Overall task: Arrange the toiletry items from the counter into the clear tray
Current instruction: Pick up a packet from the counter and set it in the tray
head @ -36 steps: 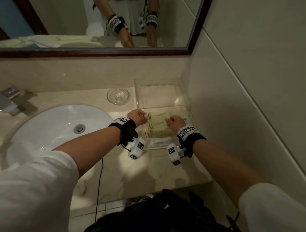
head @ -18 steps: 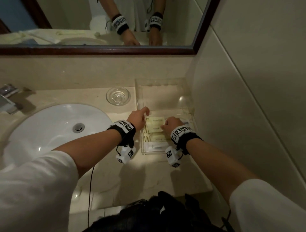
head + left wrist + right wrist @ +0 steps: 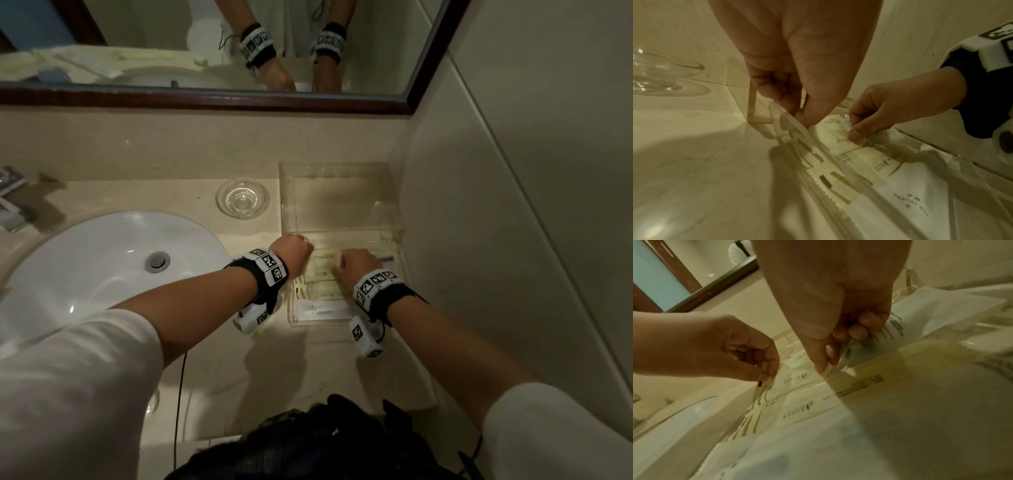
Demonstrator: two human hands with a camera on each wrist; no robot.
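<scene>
Nearly done: sachets in tray, last one being seated

Nearly all visible items already inside clear tray [image 3: 390, 219], against right wall on counter [image 3: 239, 370]. Near compartment filled: white dental kit [image 3: 906, 191] at front, cream sachets [image 3: 320, 289] behind it, lying flat in rows. Far compartment bare.

Left hand [image 3: 291, 253] at tray's left wall, fingers curled, pinching left edge of rearmost sachet [image 3: 835, 129]. Right hand [image 3: 359, 265] over right side, thumb and forefinger pinching same sachet's right edge, other fingers tucked. Sachet low, touching those beneath; whether fully seated, cannot tell.

Outside tray: glass dish [image 3: 242, 198] just left of it, sink [image 3: 102, 270] farther left. No loose toiletries seen on visible counter; stretch beneath forearms hidden.

Judged remaining: settle and release this sachet, perhaps square up rows. Thin, slippery packets likely to slide if nudged on release.
</scene>
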